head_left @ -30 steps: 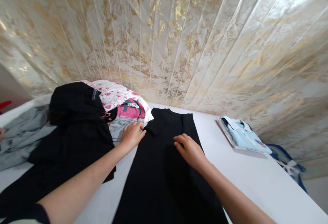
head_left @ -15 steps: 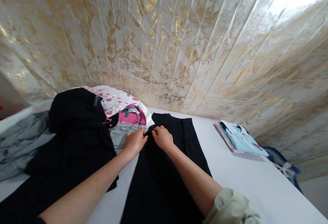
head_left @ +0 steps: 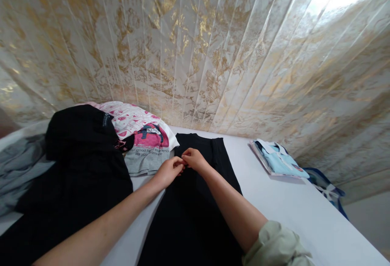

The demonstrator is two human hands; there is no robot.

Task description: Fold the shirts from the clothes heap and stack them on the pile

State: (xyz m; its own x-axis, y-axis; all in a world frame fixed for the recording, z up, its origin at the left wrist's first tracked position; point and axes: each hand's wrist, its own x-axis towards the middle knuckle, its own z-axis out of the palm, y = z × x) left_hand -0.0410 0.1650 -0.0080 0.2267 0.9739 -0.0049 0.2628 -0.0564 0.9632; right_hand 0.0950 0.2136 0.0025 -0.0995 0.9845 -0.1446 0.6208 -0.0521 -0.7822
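A pair of black pants (head_left: 195,217) lies flat on the white table (head_left: 274,217), its waistband end toward the wall. Over the upper left part of the pants, my left hand (head_left: 169,171) and my right hand (head_left: 194,159) meet at the fingertips. Both hands are closed in a pinch, thumbs and forefingers touching or nearly so. Whatever is between the fingers, cloth or something small, is hidden. Just left of my hands is a grey shirt (head_left: 141,163) with a pink print and lettering.
On the left lies a heap with a black garment (head_left: 82,132), grey cloth (head_left: 18,172) and a white-and-pink patterned garment (head_left: 131,115). A folded light-blue stack (head_left: 282,160) sits at the right, beside a blue-edged bag (head_left: 329,189). A gold-patterned covering (head_left: 195,55) rises behind the table.
My left hand has moved right from the left edge of the pants, and the two hands now meet. The view has shifted slightly to the right.
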